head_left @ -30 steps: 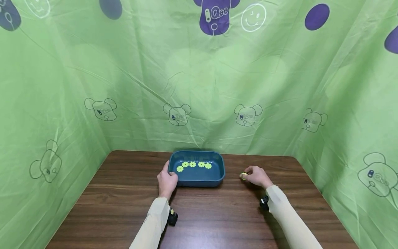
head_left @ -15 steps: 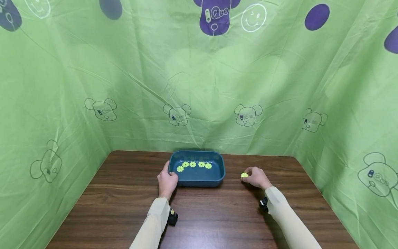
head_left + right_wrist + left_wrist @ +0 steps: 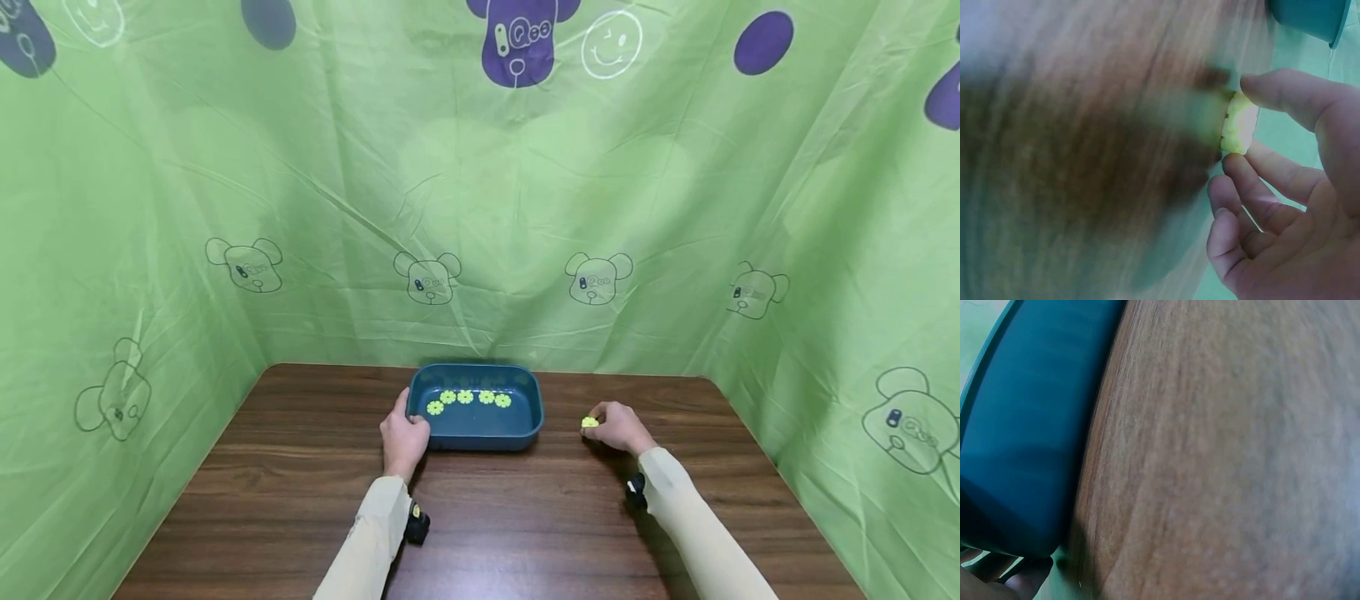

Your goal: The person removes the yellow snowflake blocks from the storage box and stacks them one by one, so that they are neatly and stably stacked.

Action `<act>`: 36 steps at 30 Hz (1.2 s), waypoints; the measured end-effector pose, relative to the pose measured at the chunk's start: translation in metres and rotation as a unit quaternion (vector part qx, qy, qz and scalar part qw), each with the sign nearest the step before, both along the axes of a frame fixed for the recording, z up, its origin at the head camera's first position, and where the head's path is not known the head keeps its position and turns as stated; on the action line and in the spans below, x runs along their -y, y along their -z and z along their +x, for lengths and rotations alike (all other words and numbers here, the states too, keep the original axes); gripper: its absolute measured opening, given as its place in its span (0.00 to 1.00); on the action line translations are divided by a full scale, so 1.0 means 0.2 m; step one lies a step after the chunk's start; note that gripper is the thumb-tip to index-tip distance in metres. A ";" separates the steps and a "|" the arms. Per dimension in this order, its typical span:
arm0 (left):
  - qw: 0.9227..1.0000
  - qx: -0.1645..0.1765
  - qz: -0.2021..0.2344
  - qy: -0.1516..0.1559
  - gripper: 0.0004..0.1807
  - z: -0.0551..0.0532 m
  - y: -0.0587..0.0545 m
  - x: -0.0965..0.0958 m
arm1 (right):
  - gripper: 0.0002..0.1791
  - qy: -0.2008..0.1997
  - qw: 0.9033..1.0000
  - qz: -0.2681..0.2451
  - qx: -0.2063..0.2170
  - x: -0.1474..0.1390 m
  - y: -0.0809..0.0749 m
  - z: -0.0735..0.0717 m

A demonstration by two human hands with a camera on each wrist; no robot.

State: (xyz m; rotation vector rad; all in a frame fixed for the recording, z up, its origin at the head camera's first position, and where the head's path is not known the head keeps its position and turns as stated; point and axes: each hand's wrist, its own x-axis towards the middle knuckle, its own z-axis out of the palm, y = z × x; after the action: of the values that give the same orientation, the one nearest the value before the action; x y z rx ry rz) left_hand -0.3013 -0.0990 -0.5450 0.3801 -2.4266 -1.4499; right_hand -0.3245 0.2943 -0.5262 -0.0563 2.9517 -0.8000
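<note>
A dark blue plastic tub (image 3: 480,439) stands near the table's back edge. Several yellow-green flower-shaped pieces (image 3: 465,397) lie on its floor in a loose row. My left hand (image 3: 403,437) holds the tub's near left corner; in the left wrist view only a few of its fingers show at the tub's wall (image 3: 1032,425). To the right of the tub, my right hand (image 3: 618,427) pinches another flower-shaped piece (image 3: 1239,125) between thumb and fingertips, edge-on in the right wrist view. Its lower fingers are curled and hold nothing.
The dark wood-grain table (image 3: 525,517) fills the foreground. Green cloth (image 3: 480,208) with printed bear figures hangs behind it and on both sides. A small dark device (image 3: 416,525) is strapped at the left wrist, another (image 3: 636,492) at the right.
My right hand has turned slightly, so the piece it pinches shows more clearly from above. My left hand, the tub and the pieces inside have stayed put.
</note>
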 end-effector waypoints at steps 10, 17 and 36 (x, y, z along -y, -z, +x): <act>1.000 -0.003 -0.005 -0.004 0.34 -0.01 0.01 0.00 | 0.32 -0.010 0.999 -0.007 -0.032 0.06 -0.10 -0.10; 1.000 -0.005 -0.009 -0.004 0.34 -0.02 0.01 0.00 | 0.27 -0.022 0.995 -0.023 -0.094 0.26 -0.21 -0.19; 1.000 -0.016 -0.003 -0.006 0.34 0.00 0.00 -0.01 | 0.24 -0.084 0.995 -0.046 -0.041 0.83 -0.13 -0.24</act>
State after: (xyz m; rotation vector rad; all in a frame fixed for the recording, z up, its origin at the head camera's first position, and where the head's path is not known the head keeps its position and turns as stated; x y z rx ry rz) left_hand -0.3006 -0.0970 -0.5445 0.3657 -2.3988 -1.4322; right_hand -0.3724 0.1287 -0.4999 -0.3464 2.9332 -0.9278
